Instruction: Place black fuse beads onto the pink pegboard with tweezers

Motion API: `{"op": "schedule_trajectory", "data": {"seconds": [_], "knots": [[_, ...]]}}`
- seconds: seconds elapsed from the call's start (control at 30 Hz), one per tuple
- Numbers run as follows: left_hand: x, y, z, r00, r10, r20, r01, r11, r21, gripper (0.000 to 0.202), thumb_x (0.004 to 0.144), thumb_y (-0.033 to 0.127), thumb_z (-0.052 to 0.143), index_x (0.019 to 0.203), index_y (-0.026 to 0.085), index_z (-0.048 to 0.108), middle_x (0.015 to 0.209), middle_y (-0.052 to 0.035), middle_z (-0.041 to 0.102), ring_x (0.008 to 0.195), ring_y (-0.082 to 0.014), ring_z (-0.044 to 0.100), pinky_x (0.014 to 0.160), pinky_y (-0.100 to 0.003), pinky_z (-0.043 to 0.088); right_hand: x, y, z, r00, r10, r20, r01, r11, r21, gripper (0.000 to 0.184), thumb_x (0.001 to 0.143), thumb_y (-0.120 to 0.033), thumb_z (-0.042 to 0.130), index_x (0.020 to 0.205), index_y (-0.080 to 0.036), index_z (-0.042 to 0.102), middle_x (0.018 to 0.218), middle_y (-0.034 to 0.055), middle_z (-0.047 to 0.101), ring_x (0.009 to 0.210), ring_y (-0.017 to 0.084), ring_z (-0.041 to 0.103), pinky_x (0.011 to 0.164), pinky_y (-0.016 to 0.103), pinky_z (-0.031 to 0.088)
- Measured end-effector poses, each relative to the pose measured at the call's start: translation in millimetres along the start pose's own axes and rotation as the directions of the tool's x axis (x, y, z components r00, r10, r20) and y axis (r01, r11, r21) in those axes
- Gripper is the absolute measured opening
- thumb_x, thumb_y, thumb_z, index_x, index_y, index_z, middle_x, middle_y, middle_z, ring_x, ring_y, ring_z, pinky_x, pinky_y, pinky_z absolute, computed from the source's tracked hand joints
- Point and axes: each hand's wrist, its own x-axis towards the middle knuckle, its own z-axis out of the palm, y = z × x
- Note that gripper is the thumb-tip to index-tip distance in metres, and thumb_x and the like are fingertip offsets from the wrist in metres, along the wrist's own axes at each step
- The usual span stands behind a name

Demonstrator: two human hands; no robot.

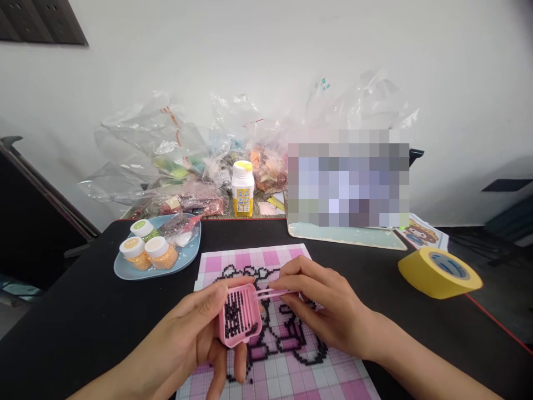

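My left hand (197, 319) is closed around a small pink bead tray (252, 306) with a ridged bottom. Black beads (233, 321) lie in its grooves, many lined up in rows. Between the thumb and fingers of my right hand (327, 303) is a pair of pink tweezers (272, 293), its tips at the tray's right edge. Whether a bead is between the tips I cannot tell. Below both hands lies a pink and white checked pegboard (295, 383), where black beads form an outline drawing (308, 355). My hands and the tray cover part of it.
A blue plate (129, 272) at the left carries bead jars (160, 253) and a small bag. Behind stand a white and yellow bottle (242, 191) and clear plastic bags (179, 150). A yellow tape roll (428, 275) lies at the right, near a printed picture (422, 232).
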Motion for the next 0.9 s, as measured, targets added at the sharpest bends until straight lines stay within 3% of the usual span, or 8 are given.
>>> {"op": "schedule_trajectory", "data": {"seconds": [0.3, 0.6, 0.7, 0.77, 0.83, 0.9], "knots": [[0, -5, -4.8, 0.998, -0.027, 0.064, 0.028, 0.999, -0.024, 0.071, 0.094, 0.049, 0.053, 0.151, 0.014, 0.029, 0.065, -0.0098, 0.073, 0.052, -0.0193, 0.068, 0.036, -0.018, 0.052, 1, 2, 3, 1.0, 0.003, 0.014, -0.003, 1.0, 0.004, 0.023, 0.098, -0.013, 0.045, 0.116, -0.017, 0.059, 0.098, 0.0081, 0.06, 0.083, 0.015, 0.061, 0.067, 0.027, 0.054], [1, -3, 0.3, 0.999, -0.02, 0.032, 0.021, 0.999, -0.032, 0.055, 0.092, 0.047, 0.057, 0.139, 0.018, 0.047, 0.065, -0.0054, 0.072, 0.047, -0.0182, 0.068, 0.034, -0.019, 0.052, 3, 0, 3, 1.0, -0.012, 0.011, 0.012, 1.0, -0.013, 0.022, 0.1, -0.015, 0.043, 0.114, -0.018, 0.059, 0.095, 0.0075, 0.062, 0.082, 0.014, 0.061, 0.067, 0.025, 0.055], [1, -2, 0.5, 1.0, 0.031, 0.001, -0.031, 0.999, -0.023, 0.042, 0.093, 0.047, 0.054, 0.125, 0.02, 0.059, 0.064, -0.0056, 0.072, 0.04, -0.0146, 0.062, 0.032, -0.018, 0.049, 2, 0, 0, 0.999, -0.005, -0.042, 0.005, 1.0, -0.011, 0.022, 0.099, -0.014, 0.044, 0.113, -0.018, 0.059, 0.095, 0.0075, 0.062, 0.081, 0.015, 0.061, 0.066, 0.026, 0.054], [2, 0, -0.2, 0.994, 0.079, -0.077, -0.079, 0.997, 0.003, 0.036, 0.093, 0.049, 0.054, 0.103, 0.017, 0.068, 0.06, -0.006, 0.071, 0.035, -0.0109, 0.057, 0.032, -0.015, 0.046, 1, 1, -3, 0.999, 0.01, -0.049, -0.011, 1.0, -0.015, 0.021, 0.098, -0.013, 0.045, 0.112, -0.019, 0.06, 0.094, 0.0071, 0.062, 0.08, 0.015, 0.06, 0.063, 0.025, 0.052], [2, 2, -1.4, 0.98, 0.114, -0.163, -0.111, 0.993, 0.027, 0.041, 0.093, 0.051, 0.053, 0.083, 0.015, 0.069, 0.055, -0.006, 0.069, 0.034, -0.0087, 0.054, 0.033, -0.013, 0.044, 0, 2, -6, 0.999, 0.034, 0.008, -0.033, 0.999, -0.03, 0.018, 0.097, -0.014, 0.047, 0.109, -0.018, 0.06, 0.092, 0.0064, 0.062, 0.077, 0.014, 0.06, 0.06, 0.025, 0.049], [2, 3, -2.9, 0.967, 0.126, -0.223, -0.122, 0.992, 0.03, 0.045, 0.094, 0.052, 0.049, 0.078, 0.015, 0.068, 0.055, -0.0058, 0.068, 0.034, -0.0076, 0.052, 0.034, -0.013, 0.043, -1, 5, -7, 0.995, 0.048, 0.083, -0.044, 0.998, -0.048, 0.013, 0.097, -0.017, 0.049, 0.104, -0.018, 0.061, 0.089, 0.0054, 0.063, 0.074, 0.014, 0.06, 0.059, 0.024, 0.047]]}}
